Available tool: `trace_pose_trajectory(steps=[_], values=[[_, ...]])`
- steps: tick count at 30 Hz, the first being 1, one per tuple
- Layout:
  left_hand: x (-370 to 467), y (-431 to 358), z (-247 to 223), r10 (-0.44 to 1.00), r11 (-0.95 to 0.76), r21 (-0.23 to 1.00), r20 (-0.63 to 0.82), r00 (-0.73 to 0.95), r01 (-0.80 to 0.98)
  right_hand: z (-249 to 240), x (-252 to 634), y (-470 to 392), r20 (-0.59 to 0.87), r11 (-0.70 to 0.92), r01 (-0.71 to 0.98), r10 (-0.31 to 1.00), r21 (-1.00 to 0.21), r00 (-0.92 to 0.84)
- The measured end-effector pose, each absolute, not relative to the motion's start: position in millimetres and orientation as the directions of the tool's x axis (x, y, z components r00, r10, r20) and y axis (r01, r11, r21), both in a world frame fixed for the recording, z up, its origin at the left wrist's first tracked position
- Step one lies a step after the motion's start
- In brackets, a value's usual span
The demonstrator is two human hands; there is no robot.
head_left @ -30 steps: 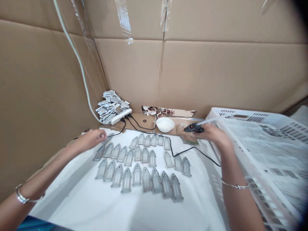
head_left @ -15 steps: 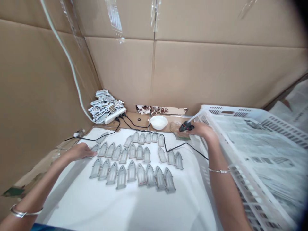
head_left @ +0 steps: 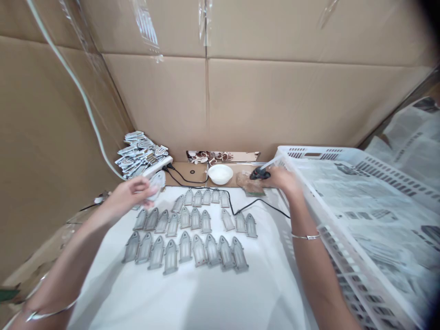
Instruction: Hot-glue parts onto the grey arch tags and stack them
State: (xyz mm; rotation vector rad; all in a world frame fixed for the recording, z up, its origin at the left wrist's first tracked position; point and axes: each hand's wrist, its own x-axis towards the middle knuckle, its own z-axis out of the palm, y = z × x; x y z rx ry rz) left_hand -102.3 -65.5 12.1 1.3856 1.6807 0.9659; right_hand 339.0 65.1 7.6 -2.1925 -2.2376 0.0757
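- The left hand [head_left: 132, 195] is closed with thumb and fingers on one grey piece [head_left: 158, 183], raised in front of the power strip [head_left: 161, 166]. It is pinched near its edge, I think so that its face remains free.
- The right hand [head_left: 282, 179] is wrapped around the black tool [head_left: 259, 173], which looks like a glue gun with a pale stick at its back. The two hands are well apart.
- The tool is over the brown pad [head_left: 250, 184]; whether its tip touches, I cannot tell. Perhaps the pad is there to protect the surface from drips.
- The other grey pieces [head_left: 171, 256] lie flat on the white tabletop [head_left: 165, 302], in three rough rows, points toward the back wall. Probably this order lets each one be reached easily.
- The cord [head_left: 256, 201] runs behind and between the pieces, and its slack seems to leave freedom to the tool.
- The white bowl [head_left: 220, 181] stands between the strip and the pad; its inside looks white, and I cannot tell its content.
- The crate [head_left: 319, 151] at the right has slotted walls and contains newspaper [head_left: 343, 188], maybe as lining.
- The pile [head_left: 139, 153] of small printed-looking parts is heaped in the corner, beside the strip.
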Motion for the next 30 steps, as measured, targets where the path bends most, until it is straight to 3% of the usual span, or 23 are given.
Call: trace_pose_trajectory(steps=[3, 6, 13, 18, 30], values=[[-32, -43, 35, 0.984, -0.087, 0.974, 0.117, -0.132, 0.209, 20, 326, 52, 0.148, 0.120, 0.980, 0.984, -0.161, -0.096], [15, -23, 39, 0.941, -0.268, 0.956, 0.286, -0.183, 0.116, 33, 309, 38, 0.324, 0.235, 0.936, 0.935, -0.262, -0.144], [37, -5, 27, 0.933, -0.350, 0.933, 0.356, -0.060, 0.089, 43, 281, 13, 0.665, 0.576, 0.756, 0.700, -0.312, -0.259], [38, -3, 25, 0.950, -0.311, 0.950, 0.311, 0.016, 0.024, 43, 271, 3, 0.716, 0.719, 0.646, 0.591, -0.258, -0.372], [46, -7, 27, 0.949, -0.310, 0.950, 0.311, 0.051, -0.028, 40, 267, 4, 0.669, 0.695, 0.691, 0.612, -0.200, -0.422]])
